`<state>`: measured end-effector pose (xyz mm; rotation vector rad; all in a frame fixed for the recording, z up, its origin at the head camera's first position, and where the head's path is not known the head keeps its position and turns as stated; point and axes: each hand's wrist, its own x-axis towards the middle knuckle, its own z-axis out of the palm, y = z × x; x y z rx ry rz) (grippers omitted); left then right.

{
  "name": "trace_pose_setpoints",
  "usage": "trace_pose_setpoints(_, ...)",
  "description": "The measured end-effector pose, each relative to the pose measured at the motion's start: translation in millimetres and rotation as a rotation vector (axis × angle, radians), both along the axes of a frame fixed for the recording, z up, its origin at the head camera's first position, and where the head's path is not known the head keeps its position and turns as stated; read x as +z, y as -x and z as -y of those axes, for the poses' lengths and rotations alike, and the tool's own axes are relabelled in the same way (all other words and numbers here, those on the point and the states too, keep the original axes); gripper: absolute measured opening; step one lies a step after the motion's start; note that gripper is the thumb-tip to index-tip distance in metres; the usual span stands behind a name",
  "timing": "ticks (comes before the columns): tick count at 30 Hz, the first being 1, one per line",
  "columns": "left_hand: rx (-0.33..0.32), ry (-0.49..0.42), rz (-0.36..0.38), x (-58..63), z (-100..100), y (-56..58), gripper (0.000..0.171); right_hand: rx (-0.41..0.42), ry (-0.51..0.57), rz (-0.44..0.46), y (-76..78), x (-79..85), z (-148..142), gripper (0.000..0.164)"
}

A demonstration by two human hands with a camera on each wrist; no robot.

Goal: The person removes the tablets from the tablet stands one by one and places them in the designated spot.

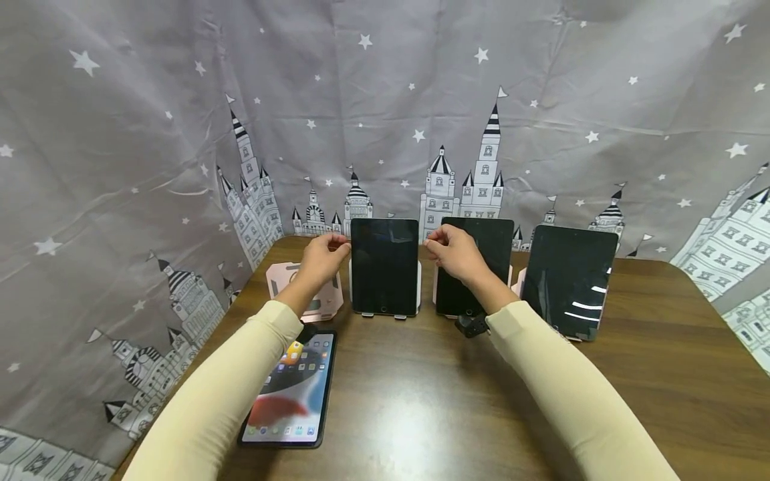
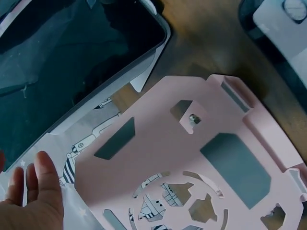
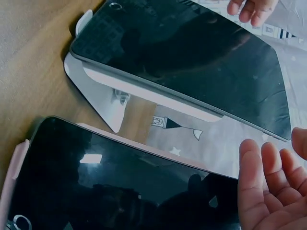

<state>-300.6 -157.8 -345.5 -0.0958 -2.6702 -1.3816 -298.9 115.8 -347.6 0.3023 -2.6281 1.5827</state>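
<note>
A black-screened tablet (image 1: 385, 267) leans upright on a white stand (image 1: 419, 288) at the middle of the table. Close to its upper left edge is my left hand (image 1: 323, 262), fingers relaxed and holding nothing. On the other side, my right hand (image 1: 462, 255) hovers by the upper right edge, a small gap showing in the right wrist view between its fingers (image 3: 252, 167) and the tablet. Behind my left wrist stands a bare pink stand (image 2: 158, 143) with cut-out shapes. My right hand partly covers a second dark tablet (image 1: 493, 244) on a pink stand.
A third dark tablet (image 1: 568, 274) leans on a stand at the right. Flat on the wooden table (image 1: 397, 387) at the front left lies a tablet with a lit screen (image 1: 301, 401), partly under my left sleeve. A grey curtain (image 1: 385, 100) with stars and castles hangs behind.
</note>
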Motion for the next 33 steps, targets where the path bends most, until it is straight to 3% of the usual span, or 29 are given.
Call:
trace_pose_setpoints(5, 0.048, 0.004, -0.022, 1.1, -1, 7.8, 0.030, -0.014, -0.053, 0.000, 7.7, 3.6, 3, 0.018)
trace_pose_setpoints(14, 0.037, 0.019, 0.003, -2.6, -5, 17.3, 0.035, -0.049, -0.155, -0.068, 15.1, -0.3, 15, 0.027)
trace_pose_setpoints(23, 0.029, 0.022, -0.014, -7.7, -13, 21.1, 0.030, -0.075, -0.132, -0.108, 15.3, -7.7, 21, 0.018)
trace_pose_setpoints(33, 0.053, -0.067, -0.016, -12.0, -14, 19.6, 0.026, -0.097, -0.121, -0.151, 13.8, -13.3, 24, 0.015)
